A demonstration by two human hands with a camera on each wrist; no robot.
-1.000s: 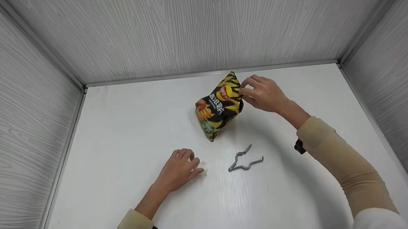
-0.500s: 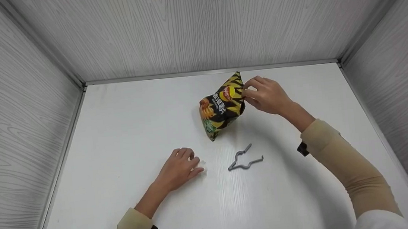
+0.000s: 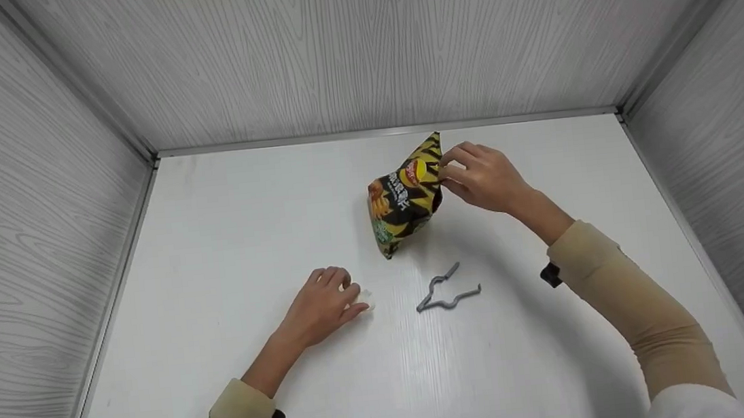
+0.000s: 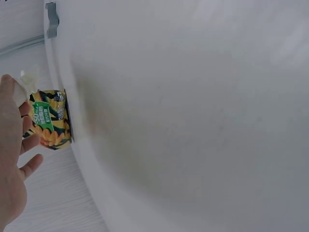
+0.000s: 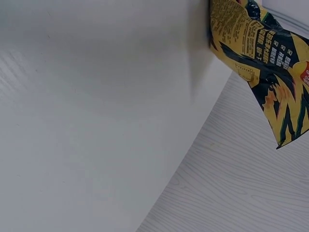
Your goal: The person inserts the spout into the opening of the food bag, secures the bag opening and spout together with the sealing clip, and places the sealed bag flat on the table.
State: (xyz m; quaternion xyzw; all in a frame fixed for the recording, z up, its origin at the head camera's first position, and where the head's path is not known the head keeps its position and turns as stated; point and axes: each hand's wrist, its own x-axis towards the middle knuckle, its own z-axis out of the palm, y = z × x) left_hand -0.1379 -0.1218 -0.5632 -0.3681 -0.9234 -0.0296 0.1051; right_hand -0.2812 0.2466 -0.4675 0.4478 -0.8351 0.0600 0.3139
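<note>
A black and yellow bag of chips (image 3: 403, 196) stands tilted on the white table, its lower corner down on the surface. My right hand (image 3: 485, 174) pinches the bag's upper right edge between thumb and fingers. In the right wrist view the printed back of the bag (image 5: 270, 58) shows, but the hand is out of that frame. Lower left, my left hand (image 3: 320, 306) pinches a small crumpled white piece (image 3: 366, 299), thin like tissue or film. The left wrist view has this white piece (image 4: 29, 81) at the fingertips, the other fingers loosely spread.
A grey, V-shaped, clip-like thing (image 3: 448, 304) with two bent arms lies on the table (image 3: 245, 235), right of my left hand and below the bag. Grey wood-grain walls (image 3: 356, 46) stand at the back and both sides.
The bag has turned slightly and shifted a little right in my right hand's pinch. My left hand has drawn slightly left with the white piece. The grey clip-like thing stays put.
</note>
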